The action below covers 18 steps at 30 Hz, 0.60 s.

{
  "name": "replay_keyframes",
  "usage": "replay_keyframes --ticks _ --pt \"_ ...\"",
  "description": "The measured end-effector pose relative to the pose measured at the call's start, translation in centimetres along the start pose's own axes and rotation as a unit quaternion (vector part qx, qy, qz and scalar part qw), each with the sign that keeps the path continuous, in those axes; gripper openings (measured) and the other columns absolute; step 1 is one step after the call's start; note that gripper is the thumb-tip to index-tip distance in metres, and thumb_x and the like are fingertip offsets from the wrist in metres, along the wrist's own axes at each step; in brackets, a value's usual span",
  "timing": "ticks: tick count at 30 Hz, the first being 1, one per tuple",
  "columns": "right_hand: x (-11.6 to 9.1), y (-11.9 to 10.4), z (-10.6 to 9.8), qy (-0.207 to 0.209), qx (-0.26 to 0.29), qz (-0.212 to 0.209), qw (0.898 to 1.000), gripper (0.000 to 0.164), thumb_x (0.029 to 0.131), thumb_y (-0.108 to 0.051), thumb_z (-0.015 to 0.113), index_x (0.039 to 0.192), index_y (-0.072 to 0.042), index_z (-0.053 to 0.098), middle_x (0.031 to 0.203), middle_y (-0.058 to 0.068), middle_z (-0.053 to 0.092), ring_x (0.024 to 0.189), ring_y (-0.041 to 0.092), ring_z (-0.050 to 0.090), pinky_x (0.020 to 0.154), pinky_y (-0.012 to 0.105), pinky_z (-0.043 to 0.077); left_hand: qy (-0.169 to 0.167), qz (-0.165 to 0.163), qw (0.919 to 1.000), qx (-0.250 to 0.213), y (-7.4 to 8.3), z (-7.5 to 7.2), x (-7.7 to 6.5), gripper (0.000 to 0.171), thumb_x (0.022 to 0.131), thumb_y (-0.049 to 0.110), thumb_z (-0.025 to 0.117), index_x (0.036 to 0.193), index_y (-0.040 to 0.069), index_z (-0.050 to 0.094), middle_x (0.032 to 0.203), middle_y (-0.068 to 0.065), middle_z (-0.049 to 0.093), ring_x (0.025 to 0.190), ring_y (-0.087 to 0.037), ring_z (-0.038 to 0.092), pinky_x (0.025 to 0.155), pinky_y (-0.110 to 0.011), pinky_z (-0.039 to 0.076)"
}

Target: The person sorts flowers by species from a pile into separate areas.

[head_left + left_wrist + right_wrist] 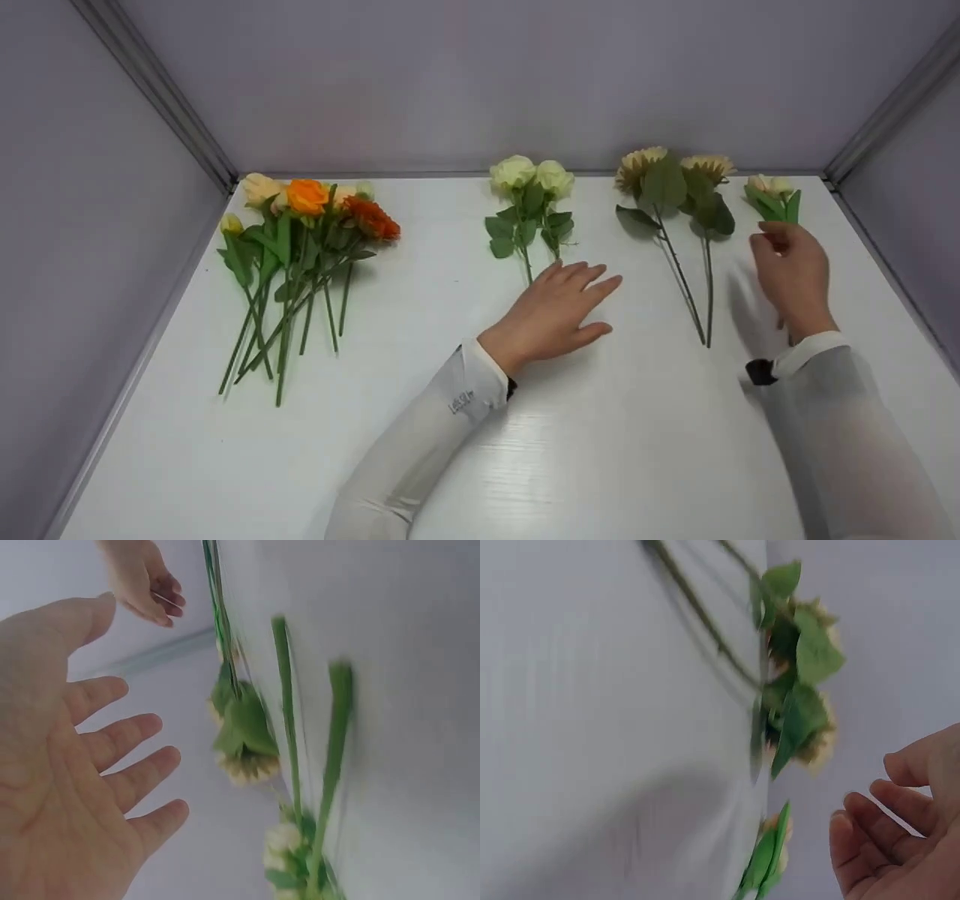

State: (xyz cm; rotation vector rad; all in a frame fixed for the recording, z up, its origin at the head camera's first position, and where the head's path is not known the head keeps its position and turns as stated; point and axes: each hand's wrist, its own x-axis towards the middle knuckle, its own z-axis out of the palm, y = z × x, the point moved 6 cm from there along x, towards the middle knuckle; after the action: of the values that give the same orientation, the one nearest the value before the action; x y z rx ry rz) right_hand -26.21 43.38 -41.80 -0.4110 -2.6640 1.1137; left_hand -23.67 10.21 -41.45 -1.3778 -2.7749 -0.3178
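My left hand (551, 311), fingers spread and nothing in it, is over the lower stems of two pale green-white roses (514, 174). In the left wrist view its palm (60, 787) shows apart from the two green stems (335, 735). My right hand (795, 274) is in front of the small tulips (780, 186) and hides most of their stems. Seen from the right wrist, its fingers (877, 821) are loosely curled around nothing. Two cream, daisy-like flowers with long stems (682, 285) lie between the hands.
A mixed bunch (307, 196) of orange, red, peach and yellow flowers lies at the left, stems crossing. All the flowers lie on a white table (525, 465), enclosed by a back wall (525, 82) and side panels.
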Motion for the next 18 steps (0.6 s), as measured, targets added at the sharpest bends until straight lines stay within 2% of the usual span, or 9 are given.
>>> replay_keyframes --ticks 2,5,10,14,18 --pt "-1.1 -2.5 1.9 -0.018 0.002 -0.05 0.999 0.061 0.106 -0.047 0.049 0.15 -0.006 0.049 0.142 0.018 0.054 0.129 0.035 0.048 0.098 0.047 0.044 0.014 -0.024 0.9996 -0.01 -1.6 -0.8 -0.2 0.064 0.106 0.045 0.054 0.162 0.021 0.032 0.164 -0.006 0.034 0.151 -0.026 0.029 0.124 -0.048 0.017" --pt "-3.1 -6.6 4.8 -0.074 -0.014 -0.116 0.99 0.065 0.105 -0.043 0.056 0.154 -0.004 0.042 0.151 0.022 0.046 0.14 0.043 0.038 0.11 0.06 0.035 0.04 -0.065 0.9967 -0.027 -4.0 -1.9 -0.9 0.064 0.107 0.04 0.055 0.162 0.02 0.031 0.164 -0.007 0.033 0.151 -0.026 0.029 0.124 -0.048 0.017" --pt "-6.5 -12.5 8.9 -0.154 -0.051 -0.202 0.966 0.071 0.102 -0.036 0.065 0.157 -0.003 0.036 0.156 0.023 0.04 0.145 0.044 0.032 0.116 0.062 0.027 0.074 -0.113 0.9899 -0.042 -6.9 -2.8 -2.4 0.064 0.107 0.037 0.056 0.163 0.019 0.03 0.163 -0.008 0.035 0.15 -0.026 0.031 0.124 -0.047 0.018" --pt "-9.2 -15.3 11.4 -0.201 -0.071 -0.242 0.946 0.071 0.102 -0.036 0.066 0.158 -0.005 0.036 0.157 0.021 0.04 0.145 0.043 0.033 0.115 0.062 0.029 0.077 -0.129 0.9885 -0.017 -8.3 -3.1 -3.7 0.062 0.107 0.036 0.057 0.161 0.018 0.034 0.16 -0.009 0.04 0.148 -0.027 0.036 0.123 -0.049 0.022" --pt "-11.3 -16.3 13.4 -0.234 -0.083 -0.264 0.932 0.069 0.102 -0.036 0.067 0.158 -0.008 0.038 0.157 0.017 0.041 0.146 0.04 0.032 0.115 0.06 0.03 0.091 -0.158 0.9831 0.008 -10.3 -4.0 -5.9 0.054 0.106 0.032 0.058 0.156 0.015 0.044 0.151 -0.009 0.051 0.14 -0.028 0.045 0.119 -0.048 0.031"
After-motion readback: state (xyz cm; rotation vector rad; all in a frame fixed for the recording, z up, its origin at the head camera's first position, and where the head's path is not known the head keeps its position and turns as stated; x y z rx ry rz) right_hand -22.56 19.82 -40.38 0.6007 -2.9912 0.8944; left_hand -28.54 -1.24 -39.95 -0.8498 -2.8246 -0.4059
